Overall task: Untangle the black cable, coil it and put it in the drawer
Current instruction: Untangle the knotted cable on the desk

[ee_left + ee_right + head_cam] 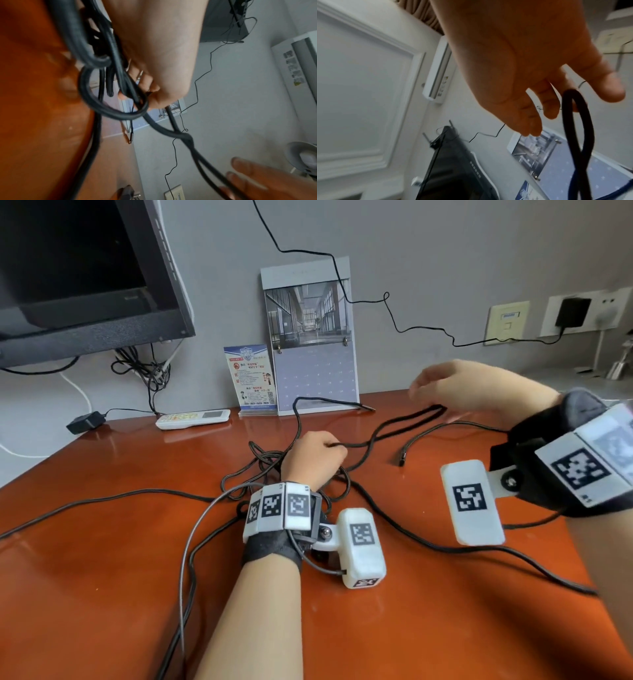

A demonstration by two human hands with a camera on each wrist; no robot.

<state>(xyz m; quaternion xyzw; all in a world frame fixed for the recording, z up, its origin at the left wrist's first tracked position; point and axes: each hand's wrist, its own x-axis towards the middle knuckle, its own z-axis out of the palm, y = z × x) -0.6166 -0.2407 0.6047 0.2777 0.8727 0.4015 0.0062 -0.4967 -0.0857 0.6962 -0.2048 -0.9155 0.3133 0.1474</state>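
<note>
While my left hand [317, 455] grips the tangled black braided cable [376, 436] mid-desk, my right hand [459, 388], fingers relaxed, should draw its loop gently.

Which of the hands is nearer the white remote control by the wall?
Left. The left hand grips the black cable just right of the white remote control; the right hand is open, farther right across the table.

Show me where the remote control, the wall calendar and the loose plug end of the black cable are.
remote control [193, 419], head view, middle of its body.
calendar [313, 340], head view, on the photo.
cable plug end [401, 459], head view, the metal tip right of the left hand [313, 460].
</note>
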